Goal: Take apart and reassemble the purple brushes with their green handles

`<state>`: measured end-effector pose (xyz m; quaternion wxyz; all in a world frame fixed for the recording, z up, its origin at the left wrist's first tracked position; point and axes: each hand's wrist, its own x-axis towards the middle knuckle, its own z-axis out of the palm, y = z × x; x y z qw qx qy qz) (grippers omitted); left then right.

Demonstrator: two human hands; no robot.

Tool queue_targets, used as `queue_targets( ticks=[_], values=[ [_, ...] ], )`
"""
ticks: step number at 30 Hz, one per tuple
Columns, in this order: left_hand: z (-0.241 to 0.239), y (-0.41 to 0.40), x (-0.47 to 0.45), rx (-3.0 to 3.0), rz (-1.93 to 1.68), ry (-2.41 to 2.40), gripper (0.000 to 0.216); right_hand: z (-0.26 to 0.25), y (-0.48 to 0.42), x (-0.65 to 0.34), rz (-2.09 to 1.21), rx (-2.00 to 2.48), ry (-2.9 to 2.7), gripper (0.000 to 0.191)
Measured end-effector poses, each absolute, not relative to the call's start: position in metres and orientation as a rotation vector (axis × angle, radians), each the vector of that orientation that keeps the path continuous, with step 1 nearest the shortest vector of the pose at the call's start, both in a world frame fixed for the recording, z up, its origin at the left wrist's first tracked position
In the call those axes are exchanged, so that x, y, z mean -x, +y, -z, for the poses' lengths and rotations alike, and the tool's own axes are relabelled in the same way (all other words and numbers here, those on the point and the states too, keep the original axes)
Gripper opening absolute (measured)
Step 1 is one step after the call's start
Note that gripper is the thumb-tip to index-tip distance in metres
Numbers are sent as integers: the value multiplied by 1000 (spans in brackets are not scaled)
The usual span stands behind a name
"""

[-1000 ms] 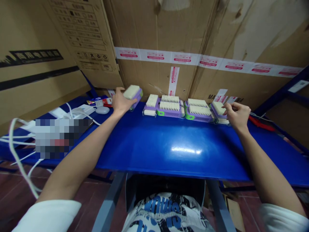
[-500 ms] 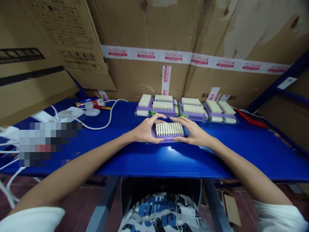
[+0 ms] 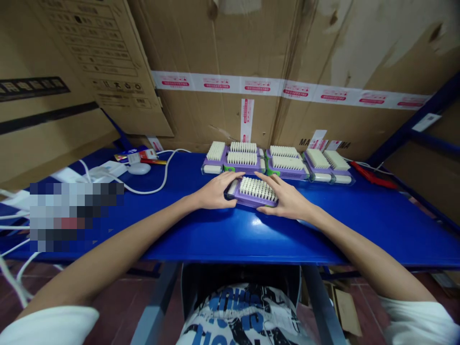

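Note:
A purple brush [image 3: 257, 189] with rows of cream bristles facing up sits between my two hands, just above or on the blue table; I cannot tell which. My left hand [image 3: 218, 190] grips its left end, where a whitish bar shows, fingers behind and thumb in front. At the other end my right hand [image 3: 285, 196] holds the brush the same way, its palm hiding the right edge. The brush is slightly turned, its left end farther back.
Several similar purple brushes stand in a row at the back, such as one pair of bristle blocks [image 3: 242, 154]. A red-handled tool [image 3: 373, 177] lies at right. Leftward are a white mouse [image 3: 139, 168] and cables [image 3: 163, 177]. Cardboard [image 3: 215, 48] walls the rear of the table [image 3: 215, 235].
The brush has turned between my hands, its left end now farther back and its right end nearer me. Its left bar has come into view. Both hands keep their hold.

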<state>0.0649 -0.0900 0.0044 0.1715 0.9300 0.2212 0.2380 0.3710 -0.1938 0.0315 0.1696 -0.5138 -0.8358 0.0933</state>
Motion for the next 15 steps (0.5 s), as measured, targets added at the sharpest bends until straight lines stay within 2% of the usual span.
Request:
queue_targets(
  ticks=[4, 7, 12, 15],
  values=[
    [-15, -77, -55, -2524, -555, 600, 100, -30, -190, -376, -327, 1359, -2319, 92],
    [-18, -75, -52, -2553, -547, 629, 93, -23, -193, -370, -351, 1335, -2241, 80],
    [-16, -79, -55, -2564, -532, 715, 90, -11, -196, -359, -257, 1417, -2052, 75],
    [-17, -76, -54, -2552, -520, 730, 85, -14, -193, -364, -351, 1303, -2163, 84]
  ],
)
